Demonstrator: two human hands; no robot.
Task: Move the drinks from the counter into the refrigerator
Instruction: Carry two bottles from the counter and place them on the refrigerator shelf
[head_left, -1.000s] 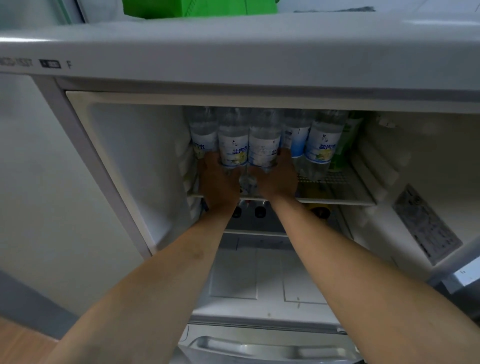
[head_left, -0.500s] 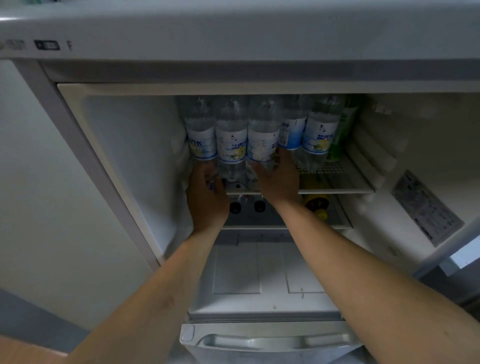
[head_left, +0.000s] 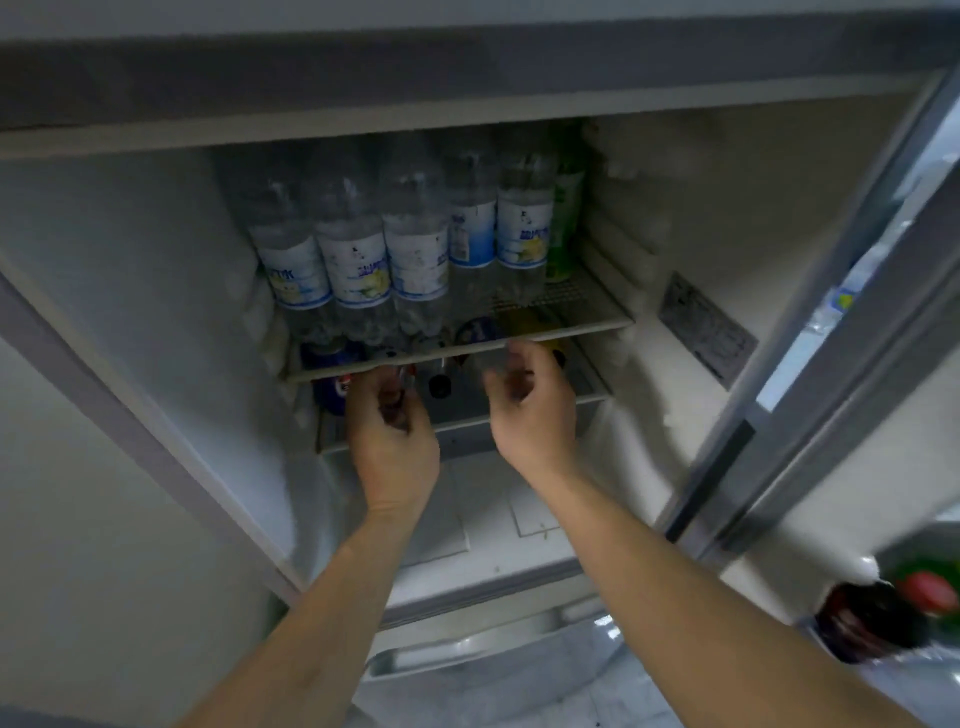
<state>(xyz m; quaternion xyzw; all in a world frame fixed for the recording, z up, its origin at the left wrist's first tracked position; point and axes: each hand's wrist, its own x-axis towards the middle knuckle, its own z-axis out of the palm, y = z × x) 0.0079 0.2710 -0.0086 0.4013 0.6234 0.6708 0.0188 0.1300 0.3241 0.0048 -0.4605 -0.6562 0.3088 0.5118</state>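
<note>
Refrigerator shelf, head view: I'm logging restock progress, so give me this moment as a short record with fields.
top shelf: wire shelf carrying a row of clear water bottles, upright, with a green bottle at the right end
lower shelf: drinks lying beneath, partly hidden; kinds unclear
left hand: below the shelf edge, fingers curled, contents unclear
right hand: just below the shelf front, fingers loosely curled, holding nothing
door: open at right, dark bottle in its rack

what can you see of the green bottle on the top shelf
The green bottle stands upright at the right end of the row on the wire shelf, partly behind a clear bottle. It looks like translucent green plastic with a green label. Its top is lost in shadow. Neither hand touches it.
</note>
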